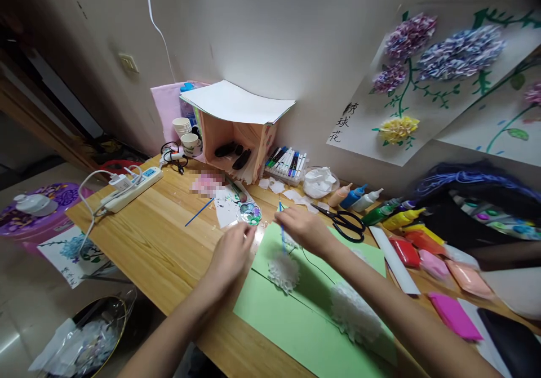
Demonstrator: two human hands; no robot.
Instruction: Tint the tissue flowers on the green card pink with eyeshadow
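My right hand [302, 228] is closed around a thin blue paintbrush [283, 241], held nearly upright, tip down, over a light green paper sheet [279, 321]. Just below the brush, a round white ruffled paper flower [283, 272] lies on the sheet. A larger white paper flower [355, 313] sits partly behind my right forearm. Thin dark stem lines run between the flowers. My left hand [232, 253] is beside the sheet's left edge, fingers curled together close to a round paint palette [250, 213]; whether something is between the fingertips is hidden.
Black scissors [349, 225] and paint bottles [367, 200] stand behind the sheet. Another blue brush [198, 212] lies left. Markers [287, 163], a box shelf [236, 136] and paper cups [190, 143] line the wall. A power strip [133, 189] occupies the left edge; clay packs [433, 265] lie right.
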